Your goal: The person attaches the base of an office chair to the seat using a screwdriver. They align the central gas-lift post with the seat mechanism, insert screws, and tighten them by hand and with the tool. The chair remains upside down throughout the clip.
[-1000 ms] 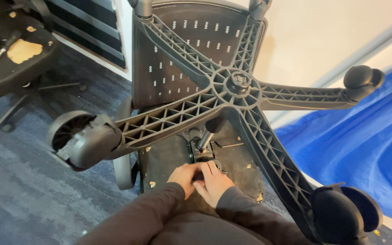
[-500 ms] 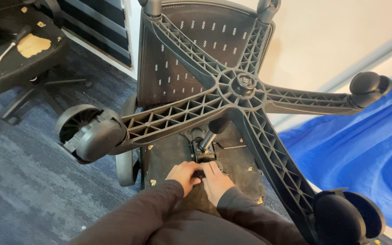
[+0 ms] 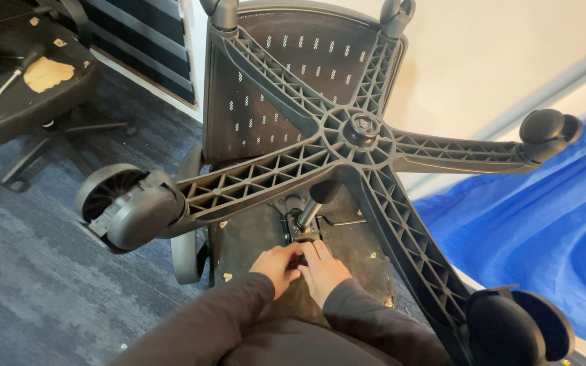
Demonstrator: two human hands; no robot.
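Note:
An office chair lies tipped over with its black five-arm star base facing me and its mesh backrest behind. Below the base, the black underside of the seat carries a metal mechanism with a lever. My left hand and my right hand rest side by side on that mechanism, fingers curled onto a small dark part between them. Exactly what the fingers pinch is hidden. Both arms wear dark sleeves.
Casters sit at the arm ends: one at the left, one at the right, one at the lower right. A second chair with a torn seat and a tool on it stands at the far left. Blue tarp covers the floor on the right.
The view has shifted slightly, so the chair base sits lower and further right in frame. My hands have stayed on the mechanism under the seat with little movement.

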